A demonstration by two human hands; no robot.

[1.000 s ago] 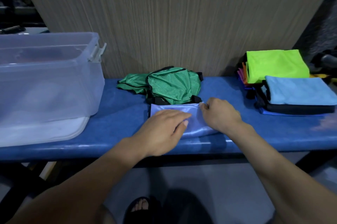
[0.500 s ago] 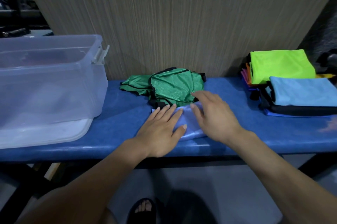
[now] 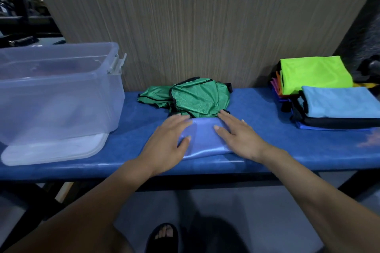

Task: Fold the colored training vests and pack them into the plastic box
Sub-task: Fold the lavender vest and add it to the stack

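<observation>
Along the frame's width, a blue padded bench (image 3: 267, 150) in front of a wood-grain wall panel (image 3: 195, 22). On the bench's left end, a clear plastic box (image 3: 57, 92), lidless and seemingly standing on its white lid (image 3: 55, 151). On the right end, a stack of folded training vests (image 3: 333, 106): lime green at the back, light blue with black trim in front, orange and pink edges at the stack's left side. In the middle against the wall, a crumpled green vest (image 3: 197, 98) with black trim. Just in front of it, touching its near edge, a folded blue vest (image 3: 202, 139) flat on the bench. Pressed flat on the blue vest, fingers straight, left hand (image 3: 166, 141) on its left part and right hand (image 3: 238, 137) on its right, gripping nothing. Below the bench edge, a foot in a black sandal (image 3: 164, 236) on the floor.
</observation>
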